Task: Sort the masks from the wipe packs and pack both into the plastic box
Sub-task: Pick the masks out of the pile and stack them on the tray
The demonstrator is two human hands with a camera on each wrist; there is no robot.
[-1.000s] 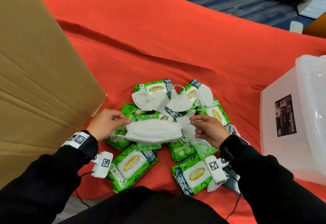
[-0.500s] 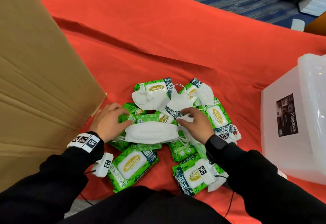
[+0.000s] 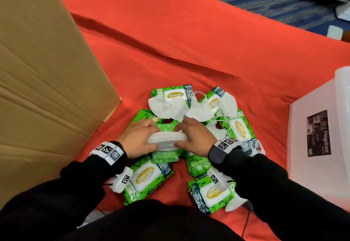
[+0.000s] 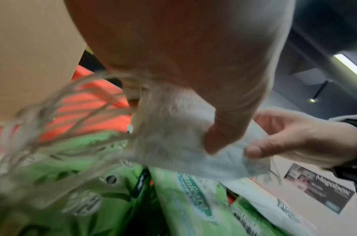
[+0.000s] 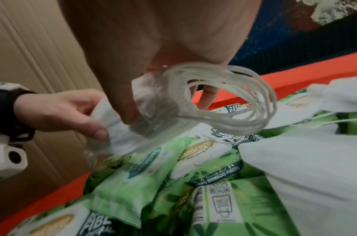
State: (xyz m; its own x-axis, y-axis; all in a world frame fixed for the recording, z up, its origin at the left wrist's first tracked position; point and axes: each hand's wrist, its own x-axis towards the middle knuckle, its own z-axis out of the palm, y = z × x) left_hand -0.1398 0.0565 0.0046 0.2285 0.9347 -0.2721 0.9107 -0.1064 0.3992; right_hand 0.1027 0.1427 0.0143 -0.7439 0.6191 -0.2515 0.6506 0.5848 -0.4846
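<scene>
On the orange cloth (image 3: 189, 51), both hands, left hand (image 3: 136, 138) and right hand (image 3: 195, 138), grip a stack of masks (image 3: 166, 139) above the wipe packs (image 3: 149, 176). Its loose ear loops (image 5: 224, 99) could snag those packs, and a slack grip could spill the stack before the plastic box (image 3: 318, 146).

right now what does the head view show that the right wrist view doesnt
Only the head view shows the plastic box at the right, the whole pile on the red cloth, and loose masks at the pile's far side. Only the right wrist view shows the bunched ear loops up close. Both show the left hand and right hand holding the mask stack over green wipe packs, with the cardboard at the left.
</scene>
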